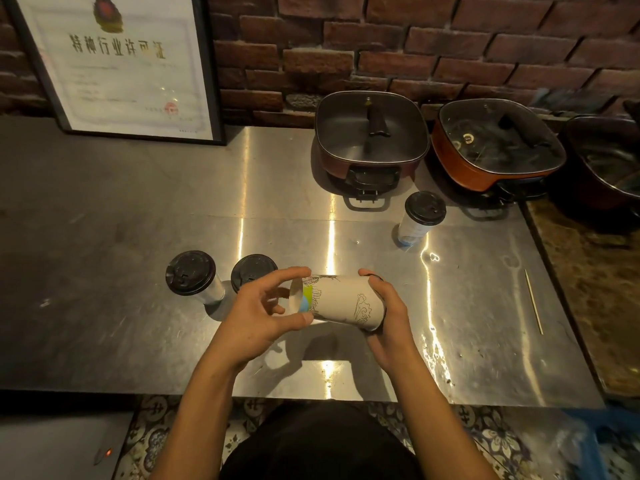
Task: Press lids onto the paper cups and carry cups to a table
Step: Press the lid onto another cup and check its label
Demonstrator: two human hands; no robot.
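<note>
A white paper cup (341,301) with line drawings lies on its side in the air above the steel counter (138,237). My left hand (266,311) pinches its base end at the left. My right hand (384,306) covers the wide end at the right, where a sliver of black lid shows under my fingers. Two lidded cups stand just left of my hands: one (192,278) further left, the other (252,273) partly behind my left hand. A third lidded cup (420,216) stands further back to the right.
Two square electric pots with glass lids, one dark (372,136) and one orange (495,147), sit against the brick wall; a third pot (606,161) is at the right edge. A framed certificate (121,64) leans at back left. A thin wooden stick (533,301) lies at right.
</note>
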